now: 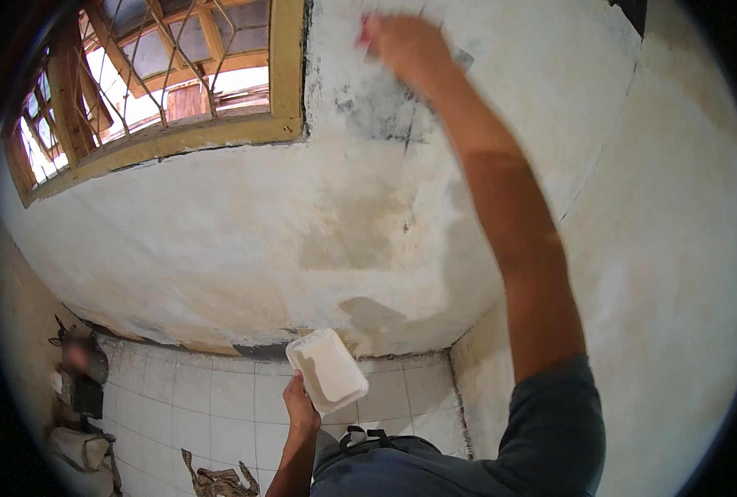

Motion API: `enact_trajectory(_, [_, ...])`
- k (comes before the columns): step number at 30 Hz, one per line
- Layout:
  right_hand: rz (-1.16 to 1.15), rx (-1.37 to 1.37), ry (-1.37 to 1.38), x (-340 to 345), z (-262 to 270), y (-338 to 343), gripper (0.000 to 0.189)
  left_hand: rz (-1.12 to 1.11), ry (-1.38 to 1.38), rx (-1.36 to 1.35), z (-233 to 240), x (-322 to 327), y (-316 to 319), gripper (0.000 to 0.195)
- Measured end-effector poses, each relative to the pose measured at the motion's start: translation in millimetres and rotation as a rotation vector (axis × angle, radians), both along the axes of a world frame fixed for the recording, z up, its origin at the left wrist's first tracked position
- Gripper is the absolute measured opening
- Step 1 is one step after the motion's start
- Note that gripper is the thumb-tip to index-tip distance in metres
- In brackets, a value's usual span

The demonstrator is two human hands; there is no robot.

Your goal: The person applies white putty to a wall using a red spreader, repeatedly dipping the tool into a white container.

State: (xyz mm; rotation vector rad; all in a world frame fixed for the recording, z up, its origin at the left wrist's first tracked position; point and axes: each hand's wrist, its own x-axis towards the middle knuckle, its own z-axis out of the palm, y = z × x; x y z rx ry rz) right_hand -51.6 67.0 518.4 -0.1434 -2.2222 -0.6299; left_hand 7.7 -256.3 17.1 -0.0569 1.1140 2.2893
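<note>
My left hand (302, 401) grips the edge of a shallow white plastic tray (332, 366), held low above the tiled floor. A pale coating lines its inside, and a shadow falls across it. My right hand (410, 50) is raised against the white wall (219, 230), to the right of the window. Its fingers close around a small red object (364, 31), too blurred and covered to name exactly. Just below this hand, the wall carries a dark grey smudged patch (384, 112). A damp-looking beige stain (356, 230) lies lower down.
A yellow wooden window frame (287, 74) with metal bars fills the upper left. On the tiled floor (231, 397) lies a patterned cloth (219, 479). Dark items (87, 394) and a beige bundle (79, 448) stand along the left wall. Another wall (642, 298) meets this one at right.
</note>
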Motion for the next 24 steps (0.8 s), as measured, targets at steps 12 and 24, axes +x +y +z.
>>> enact_trajectory(12, [0.205, 0.053, 0.064, 47, -135, -22, 0.028, -0.027, 0.067, -0.07, -5, -7, -5, 0.046])
enact_trajectory(24, [-0.073, -0.237, -0.273, 53, -220, 16, 0.022, -0.081, 0.059, -0.098, -20, -7, 8, 0.046])
